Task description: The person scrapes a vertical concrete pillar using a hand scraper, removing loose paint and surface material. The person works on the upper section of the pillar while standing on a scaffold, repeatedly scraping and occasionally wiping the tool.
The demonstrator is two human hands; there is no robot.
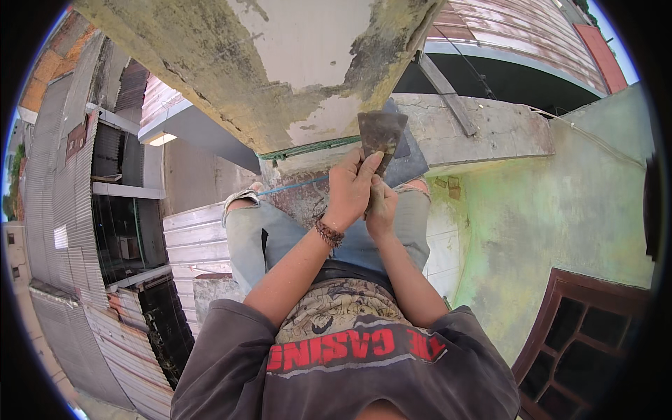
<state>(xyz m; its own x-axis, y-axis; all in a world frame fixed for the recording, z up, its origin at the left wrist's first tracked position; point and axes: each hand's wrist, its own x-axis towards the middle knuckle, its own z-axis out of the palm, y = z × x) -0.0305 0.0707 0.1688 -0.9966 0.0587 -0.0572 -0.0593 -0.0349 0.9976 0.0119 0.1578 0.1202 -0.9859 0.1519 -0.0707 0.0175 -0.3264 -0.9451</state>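
I am gripping a scraper in front of me, its broad, dark, flared blade pointing away from my body. My left hand is closing around it near the blade, thumb lying along the tool. My right hand is curling around it just behind, nearer my body, fingers hiding most of the handle. Both forearms are slanting inward, elbows bent wide, and a braided bracelet is circling my left wrist. Beneath, my faded jeans are showing, knees apart. Ahead, a concrete surface is peeling in patches; rightward, a mottled green wall is standing.
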